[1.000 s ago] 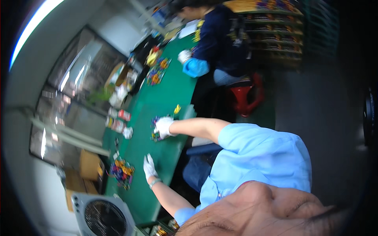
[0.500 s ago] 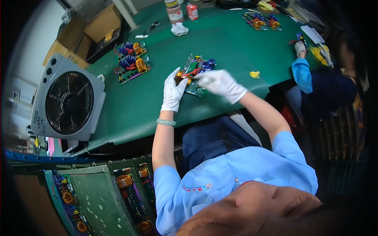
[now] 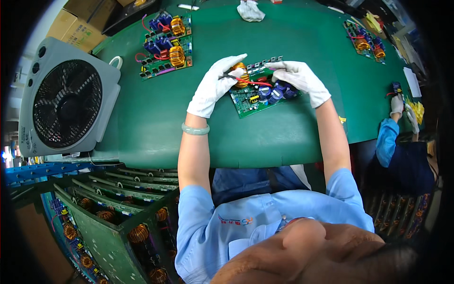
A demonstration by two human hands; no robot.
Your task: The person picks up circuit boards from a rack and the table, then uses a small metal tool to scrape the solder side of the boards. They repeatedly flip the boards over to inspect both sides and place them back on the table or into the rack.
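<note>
A green circuit board (image 3: 246, 107) is held slightly tilted over the green table, between my two white-gloved hands. At its left end my left hand (image 3: 213, 87) is closed, thumb by the copper-wound coil (image 3: 241, 75) and fingers reaching past its far side. A red and a black wire (image 3: 253, 83) run from beside that thumb across the board. My right hand (image 3: 305, 81) is closed on the far right part, its fingertips behind the dark blue capacitors (image 3: 275, 93). A row of upright metal-tabbed parts (image 3: 265, 63) lines the far edge. Some fingertips are hidden by parts.
Two similar boards (image 3: 165, 59) lie at the far left, beside a grey box fan (image 3: 66, 104). More boards (image 3: 364, 41) lie far right, near a co-worker's gloved hand (image 3: 396, 105). A crumpled white cloth (image 3: 250, 11) lies at the back. A green rack (image 3: 106, 236) of boards stands lower left.
The board has turned clockwise, bringing the metal-tabbed row to the far edge. My right hand has moved from above the board to its far right part. The whole view has shifted.
</note>
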